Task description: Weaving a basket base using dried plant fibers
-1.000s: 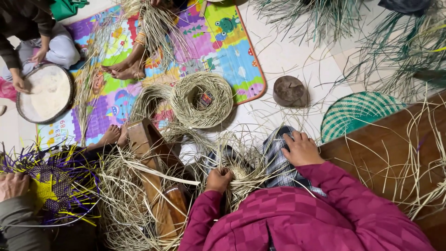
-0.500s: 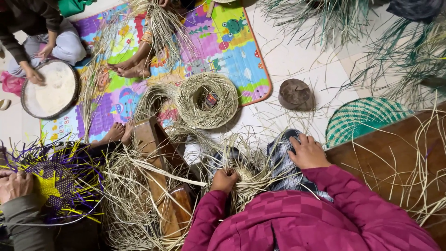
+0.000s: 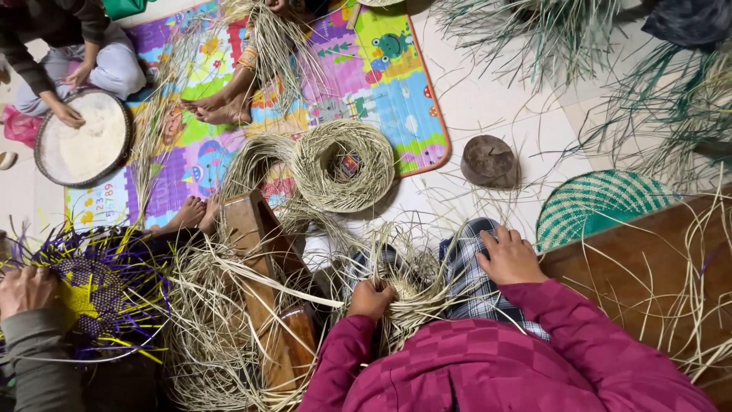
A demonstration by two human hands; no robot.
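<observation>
The left hand (image 3: 371, 298) is closing its curled fingers around strands of a pale, half-woven straw bundle (image 3: 412, 286) that is lying in the person's lap, just beside a brown wooden stool (image 3: 267, 290). The right hand (image 3: 509, 258) is resting flat and open on a checked blue-and-white cloth (image 3: 465, 278), apparently holding nothing, though its palm is hidden.

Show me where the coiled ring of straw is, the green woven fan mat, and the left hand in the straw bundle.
coiled ring of straw (image 3: 366, 189): head view, on the right side of the coil's band.
green woven fan mat (image 3: 595, 206): head view, on the middle of its woven face.
left hand (image 3: 371, 297): head view, on the back of the hand.
</observation>
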